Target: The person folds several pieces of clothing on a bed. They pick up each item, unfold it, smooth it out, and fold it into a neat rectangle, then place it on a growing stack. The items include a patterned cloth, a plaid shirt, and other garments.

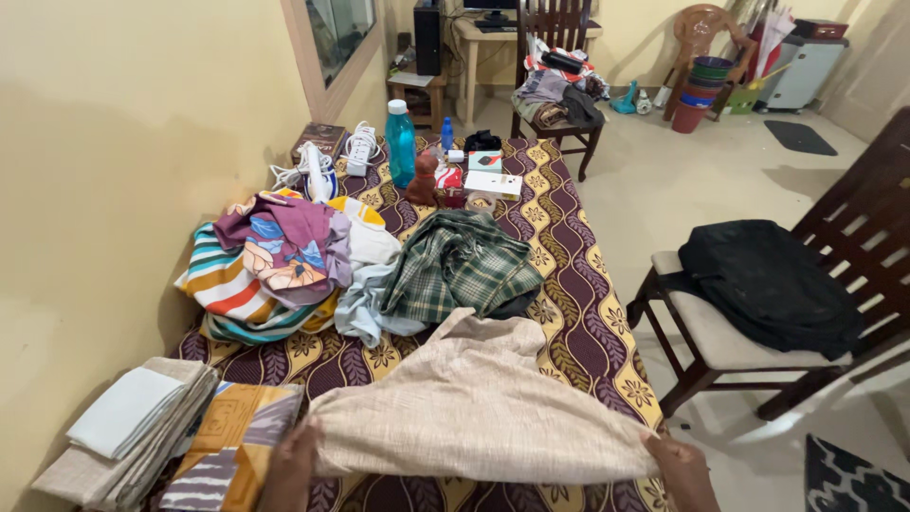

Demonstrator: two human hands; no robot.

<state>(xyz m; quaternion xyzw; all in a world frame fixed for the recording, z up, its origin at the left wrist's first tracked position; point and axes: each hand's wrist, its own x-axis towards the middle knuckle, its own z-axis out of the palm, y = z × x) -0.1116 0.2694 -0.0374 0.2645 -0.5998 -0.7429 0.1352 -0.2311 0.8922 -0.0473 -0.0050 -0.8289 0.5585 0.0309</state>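
Beige woven cotton cloth (474,403), creased, spread flat on the patterned maroon bedspread (588,322); left hand (292,465) and right hand (681,469) each pinch a near corner.

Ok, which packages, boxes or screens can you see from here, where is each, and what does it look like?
Small box: far end of the bed, behind the flat one; teal and white, dark picture on its face.
Flat box: far end of the bed, right of the brown figurine; white, rectangular.
Dark box: bed's far left corner by the wall; flat, brown.
Monitor: on the desk at the back wall; dark, mostly cut off.
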